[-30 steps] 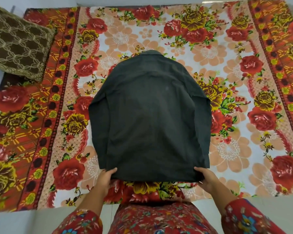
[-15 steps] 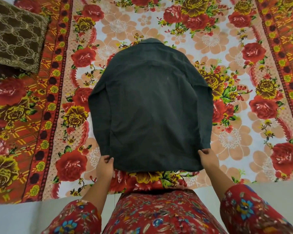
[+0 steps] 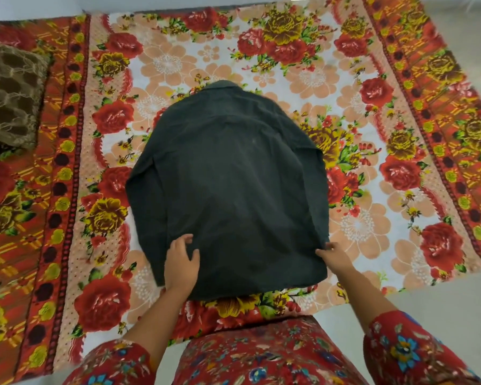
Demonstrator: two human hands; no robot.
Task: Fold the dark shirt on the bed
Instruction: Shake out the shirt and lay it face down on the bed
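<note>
The dark shirt lies back-up in the middle of the bed, collar at the far end, both sleeves folded in along its sides. My left hand rests flat on the shirt's lower left part, fingers spread. My right hand pinches the shirt's lower right corner at the sleeve cuff. The hem lies near the bed's front edge, close to my body.
A flowered red, orange and white bedspread covers the bed. A brown patterned cushion sits at the far left. Pale floor shows at the lower right.
My left hand let go of the hem's left corner and moved up onto the shirt. My right hand shifted slightly up along the right edge. The camera moved nearer over the shirt.
</note>
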